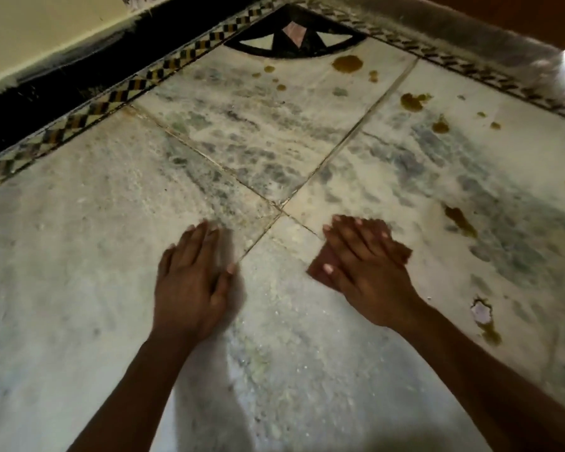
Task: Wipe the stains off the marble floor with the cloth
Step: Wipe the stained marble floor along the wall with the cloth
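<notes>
The cloth (pixel 327 265), a small reddish-brown pad, is pressed flat onto the marble floor (pixel 79 256) under the right hand (pixel 366 269), fingers straight and pointing toward eleven o'clock. The left hand (pixel 193 285) is spread flat on bare marble at nine o'clock, holding nothing. The nearest stain (pixel 460 220) lies at two o'clock, nearer the right hand; others (pixel 347 64) are clustered farther off at twelve.

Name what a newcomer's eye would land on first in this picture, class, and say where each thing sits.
Two hands lie near the middle of the marble floor: the left hand flat on bare stone, the right hand pressing a reddish-brown cloth. Brown stains dot the far and right-hand tiles, below a black fan-shaped inlay in the corner.
</notes>
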### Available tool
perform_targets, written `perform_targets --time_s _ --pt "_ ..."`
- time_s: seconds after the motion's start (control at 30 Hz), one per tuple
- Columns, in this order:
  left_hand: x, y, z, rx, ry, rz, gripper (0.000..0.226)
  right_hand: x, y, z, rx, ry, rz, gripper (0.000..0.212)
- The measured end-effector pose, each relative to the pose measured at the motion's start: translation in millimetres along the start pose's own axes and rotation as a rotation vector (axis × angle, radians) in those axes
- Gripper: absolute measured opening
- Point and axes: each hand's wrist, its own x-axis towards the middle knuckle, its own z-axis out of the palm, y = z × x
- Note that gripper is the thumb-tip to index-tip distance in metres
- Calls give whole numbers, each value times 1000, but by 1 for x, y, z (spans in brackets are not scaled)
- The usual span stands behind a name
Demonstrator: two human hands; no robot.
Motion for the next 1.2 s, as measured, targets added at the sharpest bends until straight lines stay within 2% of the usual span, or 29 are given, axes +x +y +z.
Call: perform_targets --time_s 0.1,0.23,0.33,0.4,0.5,0.6,0.7,0.8,0.87,0.9,0.97,1.03,1.13,1.2 --pt "1 65 25 -92 0 68 75 16 47 -8 4 45 268 68" --pt "-4 125 56 -73 -54 137 77 78 42 -8 41 -11 360 70" --pt "-3 147 68 -43 -45 113 74 43 26 1 17 146 182 63" --pt "-6 152 72 2 -20 103 71 -3 31 -1 14 113 100 62" --pt "-6 150 76 24 27 126 69 -12 76 -7 14 86 143 62" --pt "-5 150 79 17 43 120 68 22 136 -10 -2 60 363 67" --pt "-4 153 76 -19 40 103 70 -3 170 -22 58 35 616 76" --pt "-5 155 73 -10 45 80 71 -50 163 -20 10 145 881 72" --pt "-5 155 73 0 9 82 71 -29 153 -23 78 63 1035 70" --pt "-4 155 73 12 -14 88 71 -6 149 -27 150 34 1049 69" --pt "-4 152 73 25 -39 88 71 36 137 -26 198 -24 911 65" --pt "-4 152 72 20 -41 86 70 48 104 -20 143 -3 649 62" --pt "-5 153 70 10 -23 80 71 -13 54 -13 71 29 281 64" --pt "-7 152 71 12 -18 85 70 -62 68 -16 60 -4 259 63"
